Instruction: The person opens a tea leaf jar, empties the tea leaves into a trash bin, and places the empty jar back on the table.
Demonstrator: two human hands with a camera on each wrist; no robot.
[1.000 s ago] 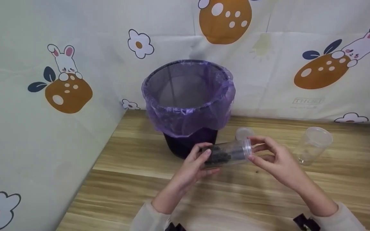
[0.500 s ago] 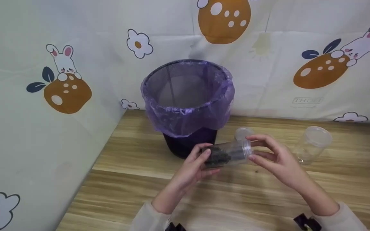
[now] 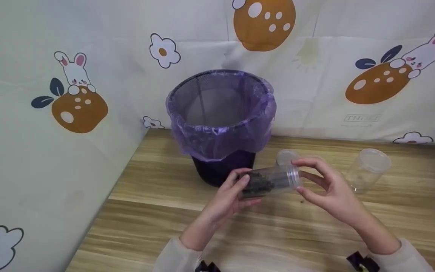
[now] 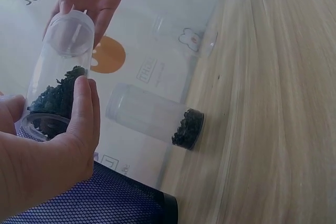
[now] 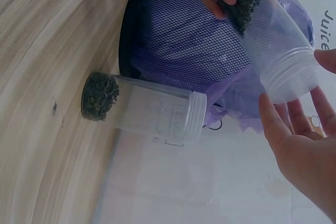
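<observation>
My left hand (image 3: 230,194) grips the base end of a clear plastic jar (image 3: 278,178), which lies tilted nearly on its side above the table. Dark, crumbled dried leaves (image 4: 60,93) are heaped toward its base. At the other end, my right hand (image 3: 332,190) holds the clear screw lid (image 3: 293,176) by its edge, thumb below and fingertips above. A second jar (image 5: 147,103), with a low layer of the same dark leaves and a lid on, stands upright behind the held jar and is mostly hidden in the head view.
A black mesh bin (image 5: 184,40) lined with a purple bag (image 3: 225,141) stands at the back, just beyond my left hand. To the right, a third clear jar (image 3: 370,168) is upright on the wooden table (image 3: 157,219). A patterned sheet (image 3: 334,87) rises behind.
The jar has shifted slightly right, and my right fingers have moved a little outward around the lid. My left hand keeps its grip on the base.
</observation>
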